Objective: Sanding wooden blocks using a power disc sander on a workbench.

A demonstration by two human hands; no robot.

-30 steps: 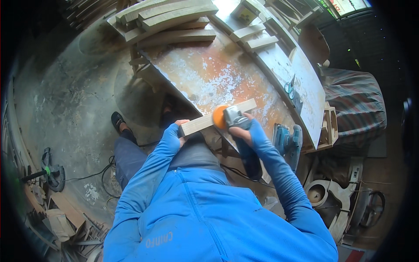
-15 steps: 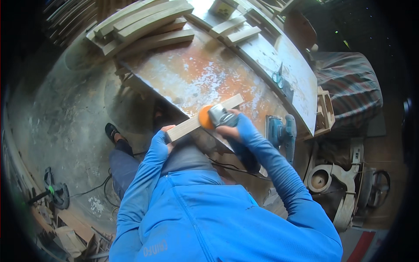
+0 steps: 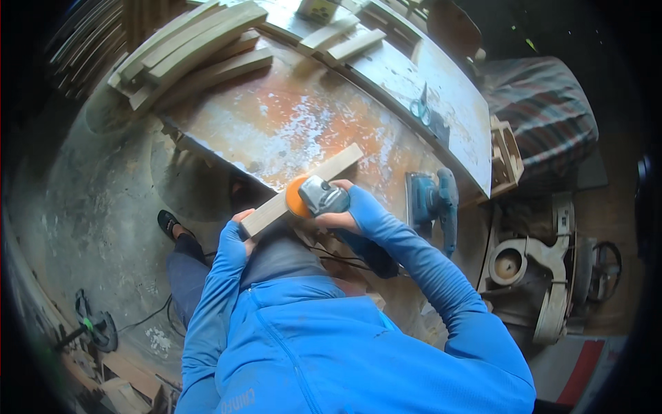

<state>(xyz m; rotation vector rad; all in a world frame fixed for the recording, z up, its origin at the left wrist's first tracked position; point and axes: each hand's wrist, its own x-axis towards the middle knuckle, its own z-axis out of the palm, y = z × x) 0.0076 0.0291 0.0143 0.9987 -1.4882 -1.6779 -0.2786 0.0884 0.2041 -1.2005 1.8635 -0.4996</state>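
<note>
Wooden bar (image 3: 334, 165): might kick loose if the orange disc (image 3: 296, 199) bites
Left hand (image 3: 238, 231): gripping the bar's near end
Right hand (image 3: 355, 209): wrapped around the grinder (image 3: 323, 197)

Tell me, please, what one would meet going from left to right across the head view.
Dark shoe, left hand, orange disc, right hand, blue sander, striped cloth.

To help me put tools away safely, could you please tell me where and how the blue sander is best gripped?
Probably by the long handle of the blue sander, coming from the picture's right: the handle runs along that outer side, while the flat base lies on the left, toward the person's right hand.
</note>
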